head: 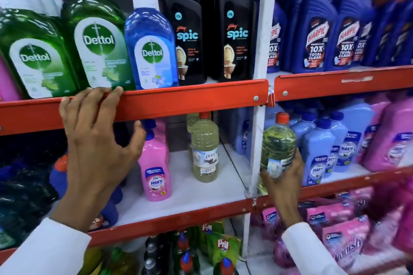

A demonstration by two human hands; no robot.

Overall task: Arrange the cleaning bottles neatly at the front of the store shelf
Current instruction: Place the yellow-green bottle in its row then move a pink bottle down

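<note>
My right hand (283,181) grips a clear bottle of pale yellow liquid with a red cap (278,140), held upright in front of the white shelf post (257,140). A matching yellow bottle (204,152) stands on the middle shelf (178,185), with another behind it. A pink Shakti bottle (156,169) stands to its left. My left hand (96,138) is spread, fingertips resting on the red front rail (178,101) of the upper shelf, thumb close to the pink bottle's blue cap. It holds nothing.
The upper shelf carries green Dettol bottles (98,35), a blue Dettol bottle (152,44), black Spic bottles (234,35) and blue Harpic bottles (317,35). Light blue and pink Shakti bottles (317,156) fill the right bay. Pril packs (221,248) and pink pouches sit below.
</note>
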